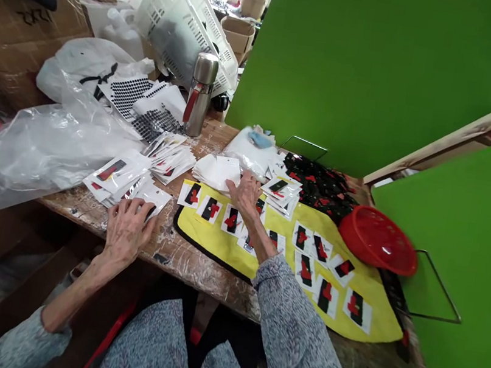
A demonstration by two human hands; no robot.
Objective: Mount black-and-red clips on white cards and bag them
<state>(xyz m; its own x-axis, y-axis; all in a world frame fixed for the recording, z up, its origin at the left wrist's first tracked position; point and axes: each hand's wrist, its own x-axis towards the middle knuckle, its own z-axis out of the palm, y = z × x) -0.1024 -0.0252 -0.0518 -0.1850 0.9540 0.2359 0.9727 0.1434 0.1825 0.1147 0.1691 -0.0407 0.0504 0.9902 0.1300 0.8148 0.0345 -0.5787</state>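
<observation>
My left hand (pixel 127 228) lies at the table's front edge, its fingers resting on a loose pile of white cards (pixel 111 171) that carry black and red pieces. Its fingers are slightly bent and look apart. Farther right, my right hand (pixel 246 195) reaches over the yellow mat (pixel 218 244), thumb and fingers apart, at the edge of a stack of blank white cards (pixel 217 172). Several cards with black and red pieces (pixel 306 269) lie spread out on the mat. Behind my right hand, more such cards (pixel 282 191) form a small pile.
A steel thermos (pixel 201 96) stands behind the cards, near sheets of black dots (pixel 130 93) and pliers (pixel 99 77). Clear plastic bags (pixel 58 143) hang over the left edge. A red basin (pixel 378 241) and black and red pieces (pixel 319 183) are at right, before green panels (pixel 360 60).
</observation>
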